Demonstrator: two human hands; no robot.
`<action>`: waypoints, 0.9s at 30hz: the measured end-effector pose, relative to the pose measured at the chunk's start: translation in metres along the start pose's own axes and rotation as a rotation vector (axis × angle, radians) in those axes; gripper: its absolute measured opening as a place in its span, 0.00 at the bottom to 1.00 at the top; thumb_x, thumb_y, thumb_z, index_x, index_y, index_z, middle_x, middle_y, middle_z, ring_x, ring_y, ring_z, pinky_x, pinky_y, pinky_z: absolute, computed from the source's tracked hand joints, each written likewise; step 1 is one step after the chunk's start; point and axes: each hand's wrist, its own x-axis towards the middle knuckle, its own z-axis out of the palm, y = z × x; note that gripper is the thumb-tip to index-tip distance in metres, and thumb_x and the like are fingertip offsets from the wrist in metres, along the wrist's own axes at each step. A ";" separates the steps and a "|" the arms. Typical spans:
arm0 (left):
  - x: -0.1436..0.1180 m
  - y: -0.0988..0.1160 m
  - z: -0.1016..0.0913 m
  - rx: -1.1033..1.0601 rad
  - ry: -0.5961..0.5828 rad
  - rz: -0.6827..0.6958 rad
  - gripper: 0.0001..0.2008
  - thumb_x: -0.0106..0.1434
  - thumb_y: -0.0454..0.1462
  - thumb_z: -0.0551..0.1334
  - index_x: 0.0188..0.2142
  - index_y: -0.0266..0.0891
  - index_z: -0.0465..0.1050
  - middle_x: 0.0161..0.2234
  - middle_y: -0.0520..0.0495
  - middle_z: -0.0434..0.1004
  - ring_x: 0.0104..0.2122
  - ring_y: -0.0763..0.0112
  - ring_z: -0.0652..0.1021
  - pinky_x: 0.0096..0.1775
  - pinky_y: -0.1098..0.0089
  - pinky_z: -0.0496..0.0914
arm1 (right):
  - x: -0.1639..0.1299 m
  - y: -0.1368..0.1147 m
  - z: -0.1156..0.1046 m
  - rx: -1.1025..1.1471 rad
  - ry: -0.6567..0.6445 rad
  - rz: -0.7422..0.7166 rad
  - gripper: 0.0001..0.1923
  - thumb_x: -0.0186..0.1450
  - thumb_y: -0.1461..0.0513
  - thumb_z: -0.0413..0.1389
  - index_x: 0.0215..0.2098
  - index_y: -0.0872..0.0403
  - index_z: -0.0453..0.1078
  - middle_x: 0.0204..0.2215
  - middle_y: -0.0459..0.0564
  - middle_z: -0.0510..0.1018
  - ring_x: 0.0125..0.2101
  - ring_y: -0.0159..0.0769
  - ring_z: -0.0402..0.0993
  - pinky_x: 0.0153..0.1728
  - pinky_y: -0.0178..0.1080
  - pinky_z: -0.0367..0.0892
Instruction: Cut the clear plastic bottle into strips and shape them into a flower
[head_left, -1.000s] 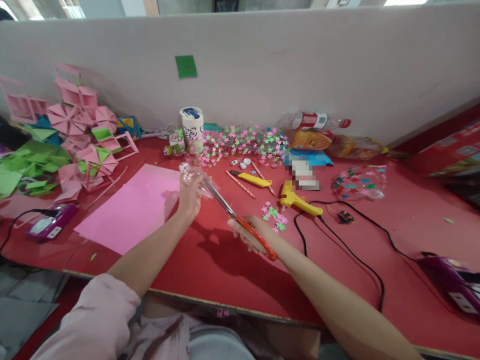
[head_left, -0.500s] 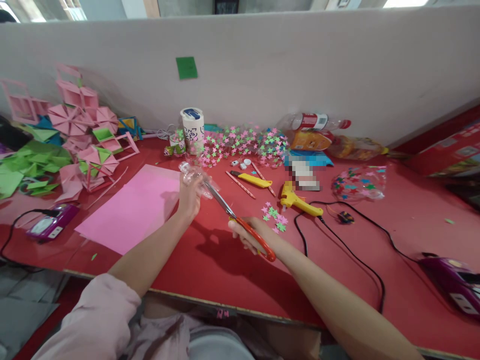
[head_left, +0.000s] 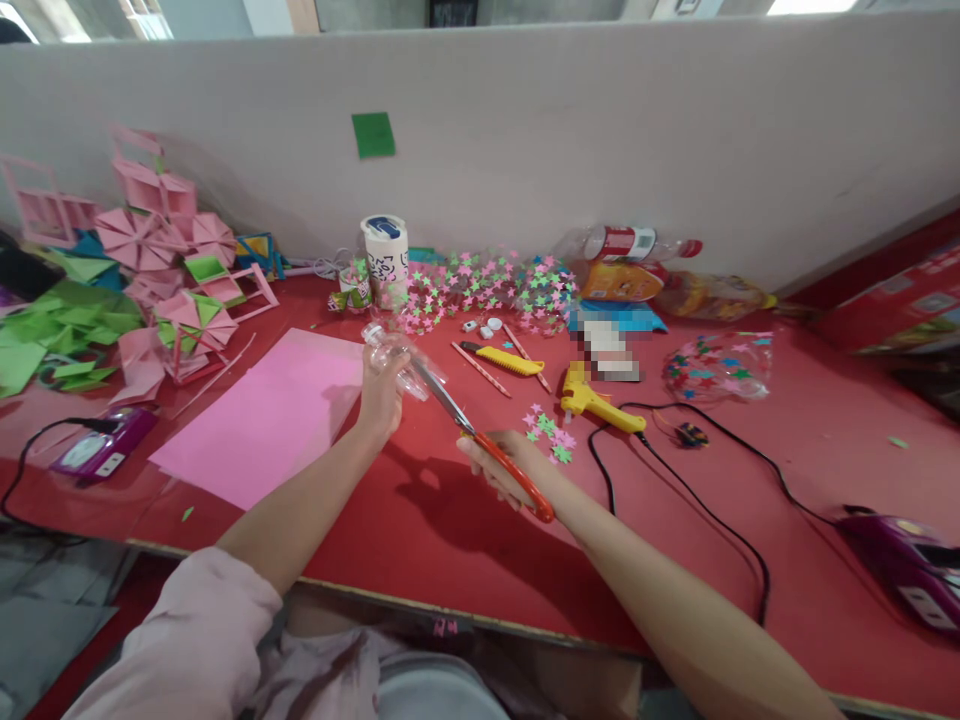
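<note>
Clear plastic, thin and glossy, makes up the small bottle held just above the tabletop at the centre of the frame. The left hand is wrapped round its lower part, fingers closed on it, with the neck tilted toward the upper left. It looks light and empty, so it should weigh next to nothing, but the wall is likely springy and slick: it would dent under a hard squeeze and could twist in the palm, so a hold round the body, close to where the blades meet it, seems the steadiest.

Running up from the lower right, the scissors meet the bottle's right side with their metal blades nearly together; whether they bite into the plastic is too small to tell. The right hand is closed through the orange handles.

Left of the bottle lies a pink sheet of paper. Right of the scissors are loose paper stars, a yellow glue gun with its black cord, and a yellow utility knife. Further back stand a white cup and a heap of star garland; folded pink and green paper shapes fill the upper left.
</note>
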 end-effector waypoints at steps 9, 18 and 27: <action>0.001 0.001 0.001 0.005 -0.017 0.030 0.15 0.50 0.35 0.68 0.37 0.44 0.66 0.29 0.55 0.73 0.28 0.75 0.76 0.37 0.71 0.71 | 0.001 -0.002 0.000 0.059 -0.036 0.033 0.27 0.60 0.39 0.54 0.22 0.53 0.63 0.08 0.37 0.58 0.08 0.25 0.57 0.11 0.31 0.55; -0.003 -0.014 -0.005 0.061 -0.044 0.031 0.17 0.50 0.36 0.69 0.39 0.45 0.67 0.34 0.53 0.74 0.36 0.72 0.76 0.43 0.67 0.71 | 0.004 0.007 0.006 0.098 -0.057 -0.013 0.28 0.62 0.37 0.49 0.25 0.53 0.62 0.08 0.35 0.58 0.09 0.24 0.57 0.19 0.32 0.62; -0.001 -0.016 -0.006 0.006 -0.074 0.069 0.18 0.51 0.36 0.69 0.40 0.45 0.66 0.33 0.55 0.73 0.31 0.76 0.75 0.43 0.68 0.71 | 0.001 0.002 0.006 0.032 0.010 0.031 0.28 0.60 0.38 0.52 0.22 0.52 0.60 0.08 0.36 0.58 0.08 0.26 0.58 0.12 0.30 0.56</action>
